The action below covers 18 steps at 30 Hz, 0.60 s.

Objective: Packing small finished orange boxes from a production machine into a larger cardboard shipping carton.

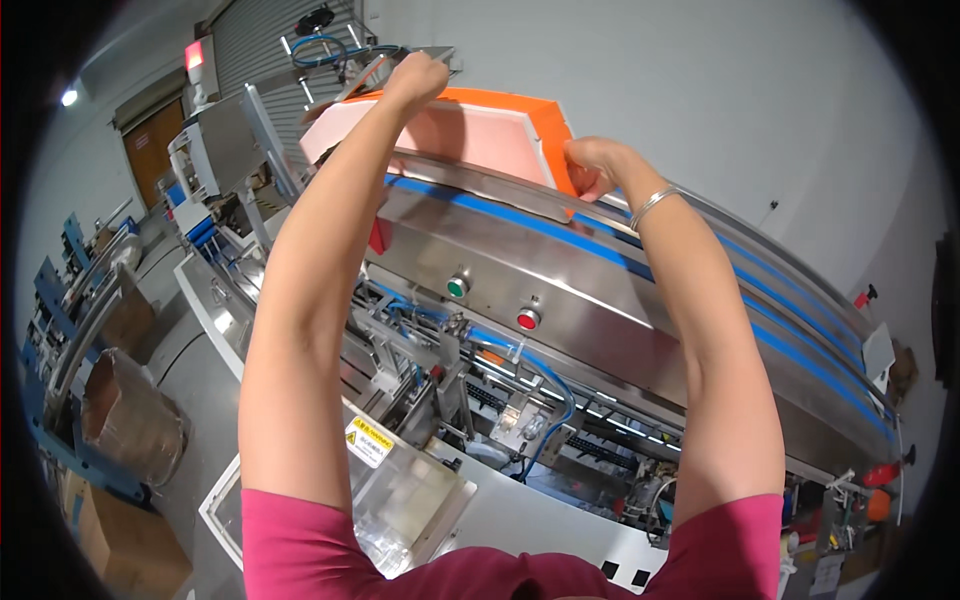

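Note:
A thick block (470, 135) with a white face and orange sides, perhaps a stack of flat sheets, stands on edge in the metal channel at the top of a machine. My left hand (415, 82) is closed with its fingers curled over the block's upper edge; the fingertips are hidden. At the block's right end, my right hand (600, 168) grips the orange side, thumb and fingers bent around it. A steel rail (480, 180) runs along the front of the block and hides its lower part.
Blue belts (800, 315) run along the conveyor to the right. On the steel front panel sit a green button (458, 287) and a red button (528, 319). Below are hoses, chains and a clear cover (410, 500). A cardboard box (130, 540) stands at lower left.

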Tool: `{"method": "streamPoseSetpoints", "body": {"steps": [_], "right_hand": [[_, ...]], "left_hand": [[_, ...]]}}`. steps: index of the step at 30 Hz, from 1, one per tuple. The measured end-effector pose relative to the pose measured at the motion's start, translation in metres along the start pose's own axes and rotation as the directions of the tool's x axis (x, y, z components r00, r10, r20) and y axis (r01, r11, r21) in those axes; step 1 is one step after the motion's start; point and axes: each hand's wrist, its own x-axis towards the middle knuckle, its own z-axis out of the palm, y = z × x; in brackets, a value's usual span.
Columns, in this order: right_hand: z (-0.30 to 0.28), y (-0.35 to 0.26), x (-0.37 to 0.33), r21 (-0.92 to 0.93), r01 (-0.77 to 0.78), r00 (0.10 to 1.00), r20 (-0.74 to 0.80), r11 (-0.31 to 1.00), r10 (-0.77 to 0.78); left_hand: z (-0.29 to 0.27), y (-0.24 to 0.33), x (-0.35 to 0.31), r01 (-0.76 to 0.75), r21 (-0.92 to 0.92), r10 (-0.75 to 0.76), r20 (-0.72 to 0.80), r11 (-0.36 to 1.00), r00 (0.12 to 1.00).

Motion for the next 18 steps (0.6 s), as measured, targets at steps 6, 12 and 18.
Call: {"method": "streamPoseSetpoints", "body": {"steps": [6,12,18], "right_hand": [[-0.012,0.025,0.0,0.27,0.044,0.991,-0.133,0.962,-0.008],[-0.013,0.028,0.001,0.301,0.069,0.996,-0.069,0.951,-0.051],[-0.008,0.024,-0.011,0.294,0.091,0.992,-0.109,0.951,-0.061]], "left_hand": [[0.035,0.027,0.017,0.243,0.277,-0.265,0.046,0.93,0.963],[0.033,0.048,0.017,0.309,0.365,-0.372,0.115,0.878,0.921],[0.035,0.063,0.006,0.292,0.441,-0.347,0.046,0.848,0.937]]}}
